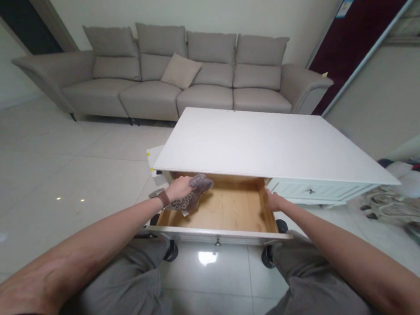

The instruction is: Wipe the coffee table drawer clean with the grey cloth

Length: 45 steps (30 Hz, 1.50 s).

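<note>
Cloth: a grey-brown, mottled, soft rag (193, 194) is bunched under your left hand, inside the open drawer at its far left corner, pressed against the wooden floor just under the edge of the table top.
Left hand: your left hand (179, 187) is closed around the rag, fingers wrapped over its top; a brown strap with a dark watch (161, 196) sits on that wrist.
Right hand: your right hand (272, 202) rests on the right side wall of the drawer, fingers curled over its rim; whether it clamps the wall or only leans on it, you cannot tell.
Drawer: the pulled-out drawer with a pale wood floor and white front (232, 209) lies between your two hands, its front panel nearest you with a small metal knob (217, 242) below and between them.
Table: the low white rectangular coffee table (264, 145) overhangs the back of the drawer, just beyond both hands, and hides the drawer's rear part.
Second drawer: a shut white drawer front with a dark handle (310, 191) sits just right of your right hand.
Castors: black wheels (266, 256) show under the drawer, close to your knees.
Beyond: a long grey fabric sofa with a beige cushion (173, 77) stands well past the table.
Right side: blurred clutter on the floor (413, 208) lies well to the right of your right arm; you cannot make out what it is.
</note>
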{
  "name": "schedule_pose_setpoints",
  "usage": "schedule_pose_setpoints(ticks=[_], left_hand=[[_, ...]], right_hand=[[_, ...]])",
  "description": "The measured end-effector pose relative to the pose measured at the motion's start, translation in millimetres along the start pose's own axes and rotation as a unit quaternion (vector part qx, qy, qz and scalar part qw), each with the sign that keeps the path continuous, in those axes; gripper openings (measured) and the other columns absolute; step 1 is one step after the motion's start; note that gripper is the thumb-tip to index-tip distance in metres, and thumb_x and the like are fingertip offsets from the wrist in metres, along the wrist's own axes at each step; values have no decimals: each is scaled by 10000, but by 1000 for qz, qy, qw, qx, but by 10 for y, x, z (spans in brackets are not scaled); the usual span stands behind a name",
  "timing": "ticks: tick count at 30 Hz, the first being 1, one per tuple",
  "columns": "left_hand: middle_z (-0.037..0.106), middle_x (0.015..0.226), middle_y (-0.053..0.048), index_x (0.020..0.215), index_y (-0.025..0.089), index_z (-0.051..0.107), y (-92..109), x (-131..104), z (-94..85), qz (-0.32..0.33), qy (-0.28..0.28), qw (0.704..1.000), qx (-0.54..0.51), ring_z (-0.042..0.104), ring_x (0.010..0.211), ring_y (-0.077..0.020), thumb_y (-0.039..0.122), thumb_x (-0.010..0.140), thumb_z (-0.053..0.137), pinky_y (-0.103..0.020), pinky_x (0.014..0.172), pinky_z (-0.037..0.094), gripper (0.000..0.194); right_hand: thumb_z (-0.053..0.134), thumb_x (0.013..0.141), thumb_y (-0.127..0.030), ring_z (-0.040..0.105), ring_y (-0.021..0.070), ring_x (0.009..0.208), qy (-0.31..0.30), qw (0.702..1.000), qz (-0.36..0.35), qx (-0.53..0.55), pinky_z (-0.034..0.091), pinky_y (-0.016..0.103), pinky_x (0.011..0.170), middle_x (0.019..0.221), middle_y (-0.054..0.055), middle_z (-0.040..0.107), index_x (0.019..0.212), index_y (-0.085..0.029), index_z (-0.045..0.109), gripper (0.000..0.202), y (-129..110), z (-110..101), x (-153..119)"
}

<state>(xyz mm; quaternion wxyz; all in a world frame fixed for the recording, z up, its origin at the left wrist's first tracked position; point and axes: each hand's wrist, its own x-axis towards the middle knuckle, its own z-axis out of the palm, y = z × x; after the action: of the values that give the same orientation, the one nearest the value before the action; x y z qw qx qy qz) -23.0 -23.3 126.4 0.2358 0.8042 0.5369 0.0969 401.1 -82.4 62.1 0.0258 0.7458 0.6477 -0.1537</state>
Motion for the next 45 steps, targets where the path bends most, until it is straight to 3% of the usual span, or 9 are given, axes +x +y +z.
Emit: schedule_pose_setpoints(ticks=[4, 11, 15, 19, 23, 30, 35, 40, 45], left_hand=[[745, 1224, -136, 1353, 244, 626, 45, 20, 272, 20, 28, 994, 99, 703, 1121, -313, 280, 849, 612, -386, 979, 509, 505], [277, 1664, -233, 1624, 161, 249, -4, 10, 994, 78, -210, 961, 165, 348, 1492, -422, 355, 701, 789, -502, 1171, 367, 1087], [72, 1716, -202, 1659, 219, 109, -5, 146, 1274, 63, -223, 957, 173, 79, 1550, -493, 470, 648, 837, -666, 1195, 214, 1271], [44, 1719, -189, 1657, 274, 131, 74, 359, 1617, 21, -257, 948, 189, -37, 1529, -551, 586, 551, 869, -831, 1112, 65, 1366], [39, 1729, -161, 1645, 294, 213, 105, 511, 1880, 0, -209, 960, 184, -121, 1523, -544, 691, 594, 808, -852, 1091, -14, 1271], [47, 1735, -141, 1639, 316, 234, -463, 591, 1592, -91, -154, 968, 176, -59, 1531, -548, 783, 660, 698, -842, 1095, 53, 1180], [68, 1732, -156, 1660, 212, 149, -926, 531, 1380, -107, -100, 970, 192, 9, 1574, -428, 689, 777, 618, -602, 1237, 42, 1108], [17, 1735, -149, 1663, 212, 122, -916, 526, 1441, -115, -99, 972, 180, -37, 1574, -429, 753, 730, 613, -608, 1233, -24, 1185], [19, 1739, -121, 1666, 240, 70, -639, 579, 1593, -68, -113, 975, 176, -72, 1572, -427, 789, 722, 587, -679, 1210, -33, 1208]], right_hand=[[665, 855, -202, 703, 255, 944, -44, 999, 19, -15, 498, 349, 858, 1378, 250, 516, 1406, -113, 500, 583, -59, 361, -112], [482, 959, -261, 689, 227, 879, 25, 998, 16, -59, 491, 335, 733, 1302, 195, 469, 1214, -145, 553, 289, -26, 679, -157], [442, 980, -250, 678, 206, 837, 39, 997, 10, -63, 480, 321, 696, 1264, 180, 478, 1159, -146, 568, 242, 36, 714, -121], [454, 976, -233, 674, 199, 816, 41, 997, 12, -67, 479, 322, 681, 1272, 184, 474, 1171, -150, 570, 242, 35, 722, -109], [461, 981, -246, 670, 194, 811, 34, 997, 13, -66, 482, 324, 684, 1283, 185, 462, 1178, -153, 575, 246, 25, 711, -115], [406, 965, -155, 654, 181, 778, 33, 997, 13, -68, 461, 318, 660, 1255, 166, 463, 1156, -160, 582, 260, 43, 716, -107], [392, 968, -155, 650, 181, 780, 32, 997, 17, -67, 460, 325, 669, 1266, 168, 456, 1146, -162, 590, 266, 44, 728, -103], [399, 975, -166, 639, 166, 782, 31, 998, 20, -59, 458, 314, 674, 1282, 164, 453, 1142, -163, 593, 256, 37, 726, -102], [403, 971, -158, 629, 149, 779, 22, 998, 29, -56, 465, 304, 694, 1298, 155, 449, 1131, -172, 598, 252, 41, 736, -86]])
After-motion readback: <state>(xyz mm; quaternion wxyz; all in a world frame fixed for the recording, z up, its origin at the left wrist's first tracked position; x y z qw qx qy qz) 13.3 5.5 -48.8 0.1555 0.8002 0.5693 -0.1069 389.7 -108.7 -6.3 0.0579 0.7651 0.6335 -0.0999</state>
